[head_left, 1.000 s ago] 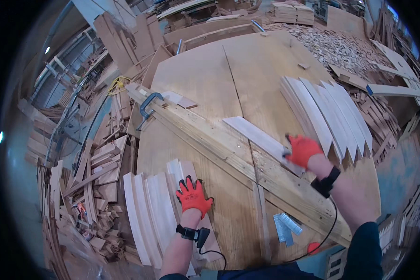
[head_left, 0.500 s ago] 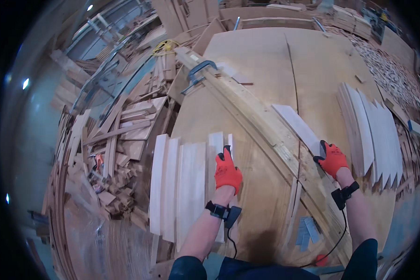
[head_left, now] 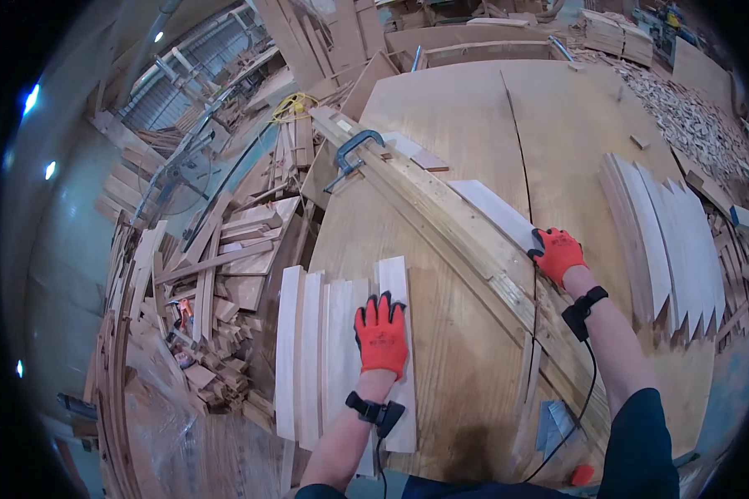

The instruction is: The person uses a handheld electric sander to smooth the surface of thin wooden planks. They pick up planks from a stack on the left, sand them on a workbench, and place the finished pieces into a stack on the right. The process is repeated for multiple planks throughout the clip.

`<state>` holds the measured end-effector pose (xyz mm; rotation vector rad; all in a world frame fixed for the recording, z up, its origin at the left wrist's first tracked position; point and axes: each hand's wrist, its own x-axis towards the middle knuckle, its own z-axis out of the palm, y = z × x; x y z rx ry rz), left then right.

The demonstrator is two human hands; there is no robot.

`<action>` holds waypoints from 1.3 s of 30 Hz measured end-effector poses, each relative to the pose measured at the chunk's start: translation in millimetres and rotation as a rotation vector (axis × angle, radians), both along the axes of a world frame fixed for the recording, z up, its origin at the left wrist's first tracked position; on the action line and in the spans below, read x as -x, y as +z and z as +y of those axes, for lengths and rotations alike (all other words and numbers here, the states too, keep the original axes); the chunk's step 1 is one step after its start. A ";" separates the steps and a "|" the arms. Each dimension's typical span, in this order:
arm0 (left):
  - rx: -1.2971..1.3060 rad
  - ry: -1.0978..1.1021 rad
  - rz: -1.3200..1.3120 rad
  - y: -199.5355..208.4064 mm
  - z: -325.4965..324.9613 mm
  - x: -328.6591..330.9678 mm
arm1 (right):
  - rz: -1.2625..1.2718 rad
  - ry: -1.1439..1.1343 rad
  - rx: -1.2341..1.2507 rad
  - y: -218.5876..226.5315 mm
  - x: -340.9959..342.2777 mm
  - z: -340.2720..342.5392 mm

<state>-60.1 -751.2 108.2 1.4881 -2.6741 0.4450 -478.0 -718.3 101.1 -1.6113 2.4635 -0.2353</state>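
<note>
My left hand [head_left: 382,337], in a red glove with dark fingertips, lies with fingers spread over a row of pale wooden boards [head_left: 335,333]. Beneath its right side is the row's rightmost board [head_left: 395,283], set a little farther out than its neighbours. My right hand [head_left: 560,252], gloved alike, is closed around the near end of another pale board [head_left: 493,210]. That board lies slantwise along the right side of a long wooden beam [head_left: 449,231]. A dark C-clamp [head_left: 356,155] grips the beam near its far end.
On the right stands a stack of pale boards [head_left: 657,241] with pointed near ends. A small offcut [head_left: 429,160] lies beside the beam. Scrap wood [head_left: 225,308] is heaped to the left. Blue-grey pieces [head_left: 553,427] and a red round object [head_left: 582,475] sit nearer me.
My right hand and its board have slid far and left along the beam. My left hand has shifted left and nearer, its fingers now spread. The row's rightmost board now shows its broad face.
</note>
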 end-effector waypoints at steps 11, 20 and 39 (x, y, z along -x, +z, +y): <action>-0.373 0.195 -0.001 55.6 44.9 -3.6 | 0.027 0.027 0.069 -5.7 -18.1 -71.5; -0.225 -0.358 0.314 72.8 -38.5 189.9 | -0.172 -0.179 0.094 2.8 6.3 12.0; -0.290 -0.245 0.201 -19.3 -140.5 256.6 | -0.736 -0.285 0.292 -18.2 13.4 34.3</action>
